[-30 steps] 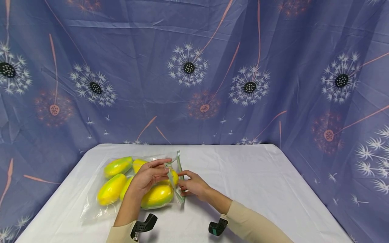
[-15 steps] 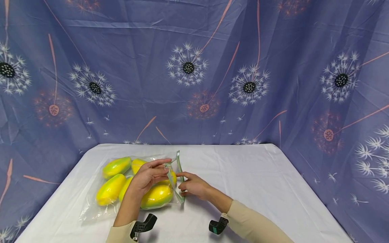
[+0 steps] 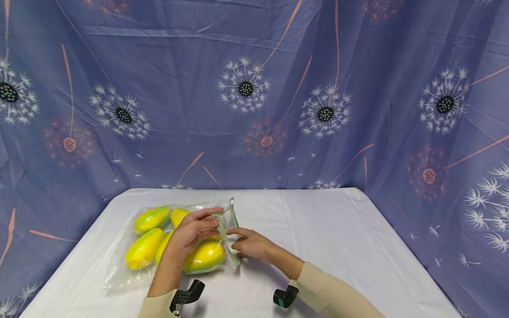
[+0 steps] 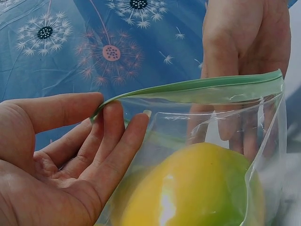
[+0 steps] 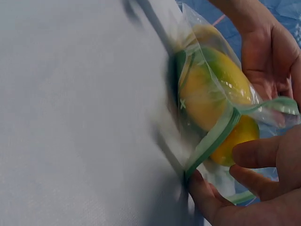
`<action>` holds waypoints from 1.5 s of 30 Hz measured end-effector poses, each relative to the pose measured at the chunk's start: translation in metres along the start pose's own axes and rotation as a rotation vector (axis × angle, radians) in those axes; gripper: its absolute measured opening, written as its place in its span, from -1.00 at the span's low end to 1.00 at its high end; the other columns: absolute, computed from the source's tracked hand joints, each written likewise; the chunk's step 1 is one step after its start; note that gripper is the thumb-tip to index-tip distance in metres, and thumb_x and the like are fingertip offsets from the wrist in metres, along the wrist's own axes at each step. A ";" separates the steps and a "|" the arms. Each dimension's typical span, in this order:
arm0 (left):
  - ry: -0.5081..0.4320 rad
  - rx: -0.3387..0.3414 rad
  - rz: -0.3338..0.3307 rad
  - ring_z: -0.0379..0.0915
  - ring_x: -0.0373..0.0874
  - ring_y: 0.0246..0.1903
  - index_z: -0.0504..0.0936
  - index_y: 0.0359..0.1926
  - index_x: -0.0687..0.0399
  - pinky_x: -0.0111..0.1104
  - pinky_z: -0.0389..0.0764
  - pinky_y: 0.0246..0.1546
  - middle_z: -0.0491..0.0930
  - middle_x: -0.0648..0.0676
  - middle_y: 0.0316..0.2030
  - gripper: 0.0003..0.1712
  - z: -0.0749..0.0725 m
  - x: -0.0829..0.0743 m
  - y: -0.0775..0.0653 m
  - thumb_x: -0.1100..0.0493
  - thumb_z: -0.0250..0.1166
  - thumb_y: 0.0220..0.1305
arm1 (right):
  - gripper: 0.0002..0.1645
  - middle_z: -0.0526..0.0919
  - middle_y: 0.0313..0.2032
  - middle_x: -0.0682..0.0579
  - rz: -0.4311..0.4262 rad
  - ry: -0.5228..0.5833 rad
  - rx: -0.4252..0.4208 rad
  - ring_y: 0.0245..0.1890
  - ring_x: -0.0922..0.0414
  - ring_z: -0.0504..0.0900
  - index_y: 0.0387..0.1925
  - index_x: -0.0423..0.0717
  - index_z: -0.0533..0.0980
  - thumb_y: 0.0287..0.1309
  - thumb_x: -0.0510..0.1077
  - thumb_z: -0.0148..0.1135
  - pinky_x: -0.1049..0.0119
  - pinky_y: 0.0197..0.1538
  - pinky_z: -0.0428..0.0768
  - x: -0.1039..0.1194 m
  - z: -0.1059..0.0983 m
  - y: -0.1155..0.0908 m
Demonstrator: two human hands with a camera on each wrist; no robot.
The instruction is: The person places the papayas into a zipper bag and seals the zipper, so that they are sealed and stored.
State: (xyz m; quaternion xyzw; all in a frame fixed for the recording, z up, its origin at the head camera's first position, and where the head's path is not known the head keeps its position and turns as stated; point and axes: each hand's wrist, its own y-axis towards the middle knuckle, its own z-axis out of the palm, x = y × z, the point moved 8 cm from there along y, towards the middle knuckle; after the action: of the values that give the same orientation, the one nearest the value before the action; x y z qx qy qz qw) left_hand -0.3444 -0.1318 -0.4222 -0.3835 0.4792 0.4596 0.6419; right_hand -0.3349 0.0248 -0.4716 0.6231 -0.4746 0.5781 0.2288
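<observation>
A clear zip bag (image 3: 119, 276) lies on the table with several yellow-green mangoes (image 3: 145, 248) inside. My left hand (image 3: 191, 232) pinches one side of its green zip strip (image 4: 211, 84) between thumb and finger, holding the mouth apart. My right hand (image 3: 254, 245) is at the mouth, its fingers loosely extended toward the inside. In the right wrist view, one fingertip (image 5: 195, 181) is right at the strip's edge, and the others point at a mango (image 5: 237, 141) near the opening. Through the plastic in the left wrist view, some right-hand fingers (image 4: 251, 127) show.
The table (image 3: 326, 247) has a white cloth over it. A blue curtain (image 3: 179, 110) with dandelion prints hangs behind and at both sides. Black wrist cameras (image 3: 285, 297) sit on both beige sleeves.
My right hand has moved slightly left, its fingers further into the bag's mouth. The mango near the opening has shifted left, deeper into the bag. My left hand keeps its pinch.
</observation>
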 end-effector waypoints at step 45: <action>0.213 0.223 -0.167 0.65 0.16 0.03 0.24 0.42 0.55 -0.10 0.68 0.11 0.51 0.54 0.13 -0.39 0.041 0.018 0.006 0.20 0.06 0.55 | -0.24 0.61 0.07 -0.39 0.034 0.070 -0.059 -0.18 -0.08 0.71 0.52 -0.13 0.21 0.35 -0.18 0.19 0.03 -0.07 0.74 -0.001 -0.066 -0.013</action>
State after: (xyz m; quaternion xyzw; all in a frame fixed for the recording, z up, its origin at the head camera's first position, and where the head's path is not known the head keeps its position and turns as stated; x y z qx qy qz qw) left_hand -0.3369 -0.0875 -0.4293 -0.3947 0.5591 0.3054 0.6621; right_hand -0.3571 0.0862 -0.4542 0.5871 -0.4936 0.5893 0.2537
